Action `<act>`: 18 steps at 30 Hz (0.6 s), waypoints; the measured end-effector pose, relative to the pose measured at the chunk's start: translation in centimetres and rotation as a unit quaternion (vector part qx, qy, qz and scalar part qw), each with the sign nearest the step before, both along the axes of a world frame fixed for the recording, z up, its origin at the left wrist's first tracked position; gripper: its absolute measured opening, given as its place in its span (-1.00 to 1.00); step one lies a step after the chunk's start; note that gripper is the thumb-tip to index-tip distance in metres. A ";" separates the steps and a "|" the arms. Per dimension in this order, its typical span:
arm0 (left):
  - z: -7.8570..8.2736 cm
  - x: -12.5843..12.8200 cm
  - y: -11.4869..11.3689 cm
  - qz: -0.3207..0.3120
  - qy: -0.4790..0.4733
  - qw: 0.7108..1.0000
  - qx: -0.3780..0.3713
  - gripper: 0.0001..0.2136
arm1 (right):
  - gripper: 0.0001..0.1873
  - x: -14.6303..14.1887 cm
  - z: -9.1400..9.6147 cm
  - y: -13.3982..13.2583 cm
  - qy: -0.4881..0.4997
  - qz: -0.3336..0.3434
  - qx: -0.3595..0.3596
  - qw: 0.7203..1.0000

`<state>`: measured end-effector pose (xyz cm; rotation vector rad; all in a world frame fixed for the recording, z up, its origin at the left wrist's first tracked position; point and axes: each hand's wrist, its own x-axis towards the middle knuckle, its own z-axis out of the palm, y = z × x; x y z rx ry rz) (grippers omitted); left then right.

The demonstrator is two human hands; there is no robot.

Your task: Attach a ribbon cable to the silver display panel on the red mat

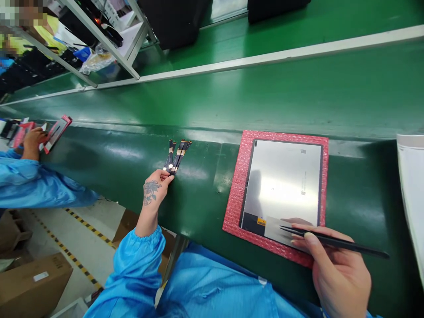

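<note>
My left hand (155, 190) is closed, its thumb and fingers pinching the near end of several thin black flex cables (179, 157) that fan out just above the green bench. My right hand (342, 274) grips a pair of black tweezers (344, 245), whose tips point left over the lower part of a display panel (285, 181). The panel lies with its silvery, mirror-like face up on a pink bubble-wrap sheet (233, 198). Near its lower left corner shows a small orange connector piece (261, 221). Where the right fingers curl under the tweezers, they cover the panel's lower right corner.
To the left, a co-worker's hand (34, 140) handles pink-edged panels (57, 134). A raised pale rail (232, 65) runs along the bench behind. A white curved object (412, 194) stands at the right edge. Cardboard boxes (35, 285) sit on the floor at lower left.
</note>
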<state>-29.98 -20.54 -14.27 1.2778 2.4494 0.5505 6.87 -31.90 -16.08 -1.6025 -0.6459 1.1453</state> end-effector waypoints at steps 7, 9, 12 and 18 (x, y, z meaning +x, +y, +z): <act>0.1 -1.0 0.2 -0.005 -0.051 0.999 -0.001 -0.88 | -0.70 -0.2 0.1 0.3 -0.004 -0.006 0.008 1.000; 0.2 -1.2 0.2 -0.013 -0.070 0.997 -0.004 -0.85 | -0.68 -0.3 0.2 0.4 -0.001 -0.009 0.016 1.000; 0.0 -1.3 0.2 -0.021 -0.086 0.996 -0.003 -0.83 | -0.67 -0.4 0.1 0.4 -0.008 -0.011 0.026 1.000; -0.4 -0.6 -0.1 -0.025 -0.027 0.999 0.029 -0.85 | -0.65 -0.4 0.0 0.4 -0.017 -0.024 0.022 0.999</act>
